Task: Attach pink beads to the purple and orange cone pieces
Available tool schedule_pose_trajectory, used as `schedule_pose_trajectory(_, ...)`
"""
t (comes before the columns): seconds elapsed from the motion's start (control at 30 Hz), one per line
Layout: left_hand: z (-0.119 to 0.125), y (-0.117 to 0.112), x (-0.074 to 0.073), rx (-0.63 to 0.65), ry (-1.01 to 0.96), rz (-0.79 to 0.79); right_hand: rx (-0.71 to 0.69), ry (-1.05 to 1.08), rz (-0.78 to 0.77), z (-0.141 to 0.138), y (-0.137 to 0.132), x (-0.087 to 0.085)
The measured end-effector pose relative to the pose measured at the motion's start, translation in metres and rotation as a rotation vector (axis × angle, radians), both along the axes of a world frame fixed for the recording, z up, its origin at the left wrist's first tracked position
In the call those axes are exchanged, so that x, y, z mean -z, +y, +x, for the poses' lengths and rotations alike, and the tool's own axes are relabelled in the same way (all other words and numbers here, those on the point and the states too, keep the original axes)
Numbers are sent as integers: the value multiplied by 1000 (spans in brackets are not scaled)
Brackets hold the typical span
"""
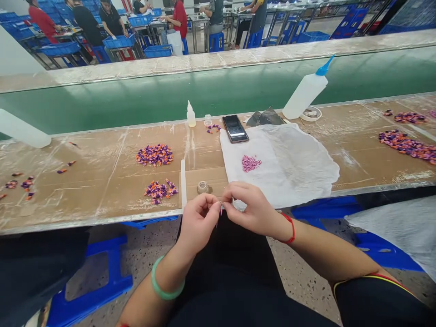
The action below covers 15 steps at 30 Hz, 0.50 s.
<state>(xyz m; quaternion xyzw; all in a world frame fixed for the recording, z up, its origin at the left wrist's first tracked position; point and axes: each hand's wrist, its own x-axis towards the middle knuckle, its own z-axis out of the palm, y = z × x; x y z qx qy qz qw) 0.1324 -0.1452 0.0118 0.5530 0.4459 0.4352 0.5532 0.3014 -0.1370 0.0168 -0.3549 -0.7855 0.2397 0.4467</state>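
My left hand (201,221) and my right hand (250,208) meet just over the table's front edge, fingertips pinched close together. Between them is a tiny pink piece (221,211), too small to name. Just beyond my fingers stands a small round clear container (203,187) on a cardboard piece. A pile of small pink bits (251,163) lies on the white cloth (289,154) ahead of my right hand. To the left are two heaps of small purple-and-orange pieces, a far heap (155,155) and a near heap (160,191).
A phone (235,129) lies on the cloth's far edge. Behind stand a small dropper bottle (191,114) and a big white bottle (304,95) with a blue nozzle, by a tape roll (311,113). A white strip (183,184) lies left. Several people work at tables beyond.
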Motion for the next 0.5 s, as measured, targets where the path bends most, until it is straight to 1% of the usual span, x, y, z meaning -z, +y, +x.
schedule_pose_trajectory(0.1,-3,2,-1,44,-28,-67,-20,-6,-46,2,1,0)
schedule_pose_trajectory(0.2,-6,4,-1,103,-157,-200,-64,38,-160,3,3,0)
schedule_pose_trajectory(0.27,-7,6,0,134,-247,-305,-81,48,-171,3,4,1)
schedule_pose_trajectory(0.33,-8,7,0,164,-309,-396,-80,28,-78,3,6,1)
schedule_pose_trajectory(0.4,-8,9,1,189,-345,-456,-73,-36,84,3,8,2)
schedule_pose_trajectory(0.5,-8,12,3,215,-363,-494,-84,-193,348,5,12,2)
